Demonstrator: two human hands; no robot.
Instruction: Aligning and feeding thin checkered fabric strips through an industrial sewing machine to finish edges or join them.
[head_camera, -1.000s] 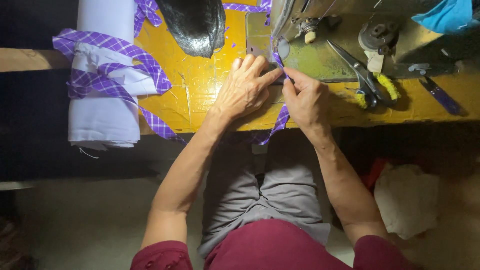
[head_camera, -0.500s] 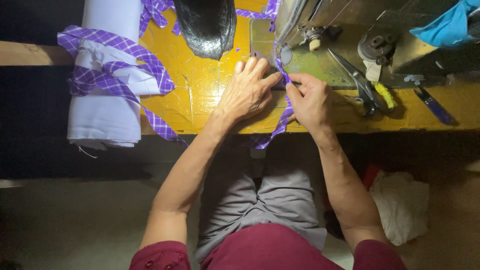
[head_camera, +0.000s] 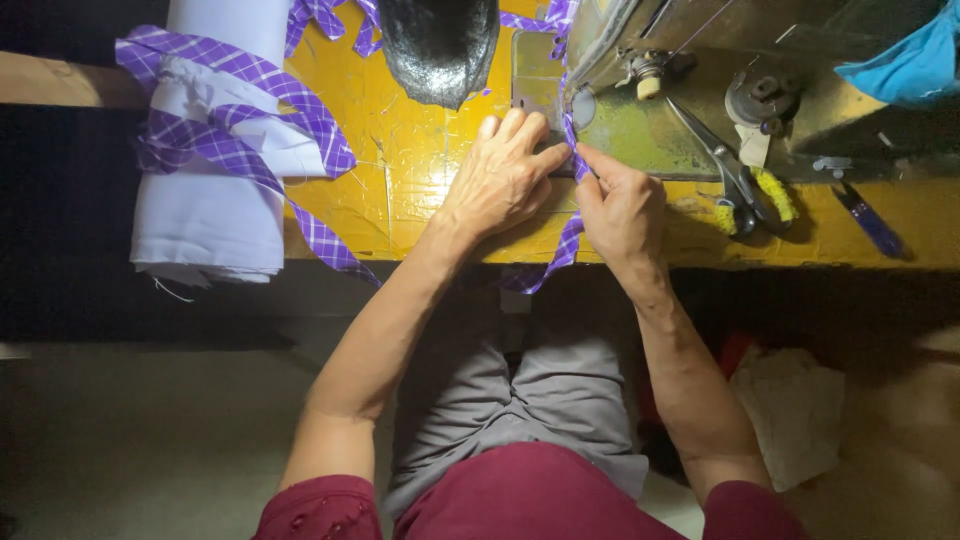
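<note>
Narrow purple-and-white checked fabric strip (head_camera: 572, 190) held at an olive-green metal sewing machine (head_camera: 700, 120) on a yellow bench (head_camera: 400, 170).

The strip runs from the bench's near edge, where its tail hangs over, up between both hands to the machine's needle area; its far end passes out of frame. Left hand (head_camera: 500, 180): fingers extended flat, tips pressing the strip beside the grey needle plate. Right hand (head_camera: 622, 205): thumb and forefinger pinched on the strip. The needle itself is hidden in shadow. Yellow-handled scissors (head_camera: 745, 190) lie at the machine's base; a pale lilac cloth roll (head_camera: 215, 170), wrapped in matching checked strip, overhangs the bench's left end. A glossy black object (head_camera: 438, 45) at the far edge is cut off and unidentifiable.
</note>
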